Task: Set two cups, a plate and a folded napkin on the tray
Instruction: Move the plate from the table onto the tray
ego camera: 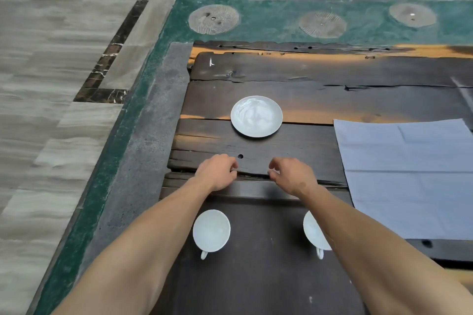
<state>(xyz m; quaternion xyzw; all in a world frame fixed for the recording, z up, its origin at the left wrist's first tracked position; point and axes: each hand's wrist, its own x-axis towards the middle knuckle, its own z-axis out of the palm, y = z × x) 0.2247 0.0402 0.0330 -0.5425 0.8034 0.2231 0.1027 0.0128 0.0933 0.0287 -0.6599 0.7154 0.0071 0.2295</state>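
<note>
Left hand (pixel 217 171): I see it over the tray's far edge, fingers loosely curled, holding nothing.
Right hand (pixel 291 174): same, loosely curled and empty.
Tray (pixel 261 276): dark, nearest me on the wooden table (pixel 332 71).
Left cup (pixel 211 230): on the tray.
Right cup (pixel 313 234): on the tray, partly behind my forearm.
Plate (pixel 256 116): on the table beyond the hands.
Napkin (pixel 409 176): spread flat, right of the tray.

cups (pixel 211 230): white
plate (pixel 256 116): white, glossy
napkin (pixel 409 176): pale blue-grey
tray (pixel 261 276): dark brown
desk (pixel 320 71): blackened wood, orange streaks
</note>
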